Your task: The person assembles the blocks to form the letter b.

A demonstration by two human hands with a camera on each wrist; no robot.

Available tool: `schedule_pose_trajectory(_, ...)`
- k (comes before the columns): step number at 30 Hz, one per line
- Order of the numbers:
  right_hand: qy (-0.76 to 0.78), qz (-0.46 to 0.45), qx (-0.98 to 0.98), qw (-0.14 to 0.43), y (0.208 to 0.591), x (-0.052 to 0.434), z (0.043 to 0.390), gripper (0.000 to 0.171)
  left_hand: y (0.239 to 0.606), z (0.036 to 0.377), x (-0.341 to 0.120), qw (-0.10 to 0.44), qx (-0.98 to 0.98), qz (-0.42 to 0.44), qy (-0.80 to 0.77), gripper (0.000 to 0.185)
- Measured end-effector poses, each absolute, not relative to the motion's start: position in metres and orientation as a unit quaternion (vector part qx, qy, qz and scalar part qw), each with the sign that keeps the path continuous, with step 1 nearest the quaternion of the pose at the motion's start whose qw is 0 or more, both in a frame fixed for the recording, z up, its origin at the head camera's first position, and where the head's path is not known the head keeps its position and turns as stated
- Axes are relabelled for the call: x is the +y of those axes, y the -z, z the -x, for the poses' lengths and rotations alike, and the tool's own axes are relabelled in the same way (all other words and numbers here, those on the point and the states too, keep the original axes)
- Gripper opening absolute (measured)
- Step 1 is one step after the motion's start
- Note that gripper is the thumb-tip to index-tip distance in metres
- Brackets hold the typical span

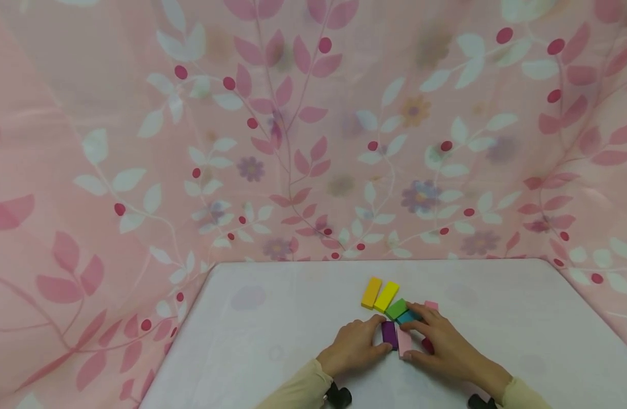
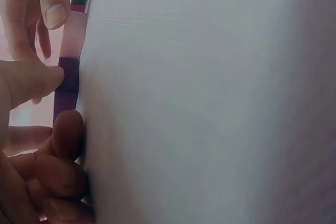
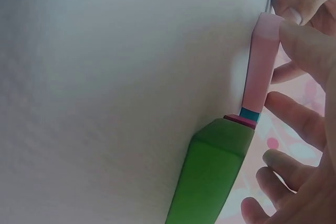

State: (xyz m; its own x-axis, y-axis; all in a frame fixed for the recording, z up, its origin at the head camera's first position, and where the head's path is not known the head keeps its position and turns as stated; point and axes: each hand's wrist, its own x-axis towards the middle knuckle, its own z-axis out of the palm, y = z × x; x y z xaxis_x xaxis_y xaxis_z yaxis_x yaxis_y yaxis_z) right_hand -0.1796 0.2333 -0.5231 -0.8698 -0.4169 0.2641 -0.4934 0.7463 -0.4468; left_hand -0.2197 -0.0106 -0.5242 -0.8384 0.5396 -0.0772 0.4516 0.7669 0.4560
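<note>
Left hand (image 1: pixel 355 345) pinches the purple block (image 1: pixel 389 334), right hand (image 1: pixel 443 342) grips the light pink block (image 1: pixel 404 341) flush beside it on the tabletop (image 1: pixel 272 318). Both sit just nearer the person than the green block (image 1: pixel 396 308), apparently extending the curved row.

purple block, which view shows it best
The left wrist view: the purple block fills the frame's left edge, with the left hand touching it at thumb and fingertip. The head view shows it small, between both hands. The right wrist view does not show it.
</note>
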Motion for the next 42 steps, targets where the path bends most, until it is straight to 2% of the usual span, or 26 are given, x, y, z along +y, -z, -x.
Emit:
schedule_pose_trajectory(14,-0.279,-0.229,-0.932,0.043,0.522,0.234,0.18,0.043,0.523,0.22,-0.019,0.091,0.933,-0.257,-0.237,0.047)
schedule_pose_trajectory(26,-0.282,-0.287,-0.914,0.054,0.516,0.219,0.171,0.044,0.521,0.22,-0.045,0.084,0.934,-0.23,-0.258,0.047)
schedule_pose_trajectory(33,-0.281,-0.304,-0.91,0.032,0.512,0.203,0.171,0.048,0.522,0.221,-0.066,0.058,0.938,-0.211,-0.267,0.046)
schedule_pose_trajectory(42,-0.272,-0.321,-0.907,-0.015,0.515,0.177,0.171,0.051,0.519,0.216,-0.088,0.064,0.941,-0.192,-0.271,0.047)
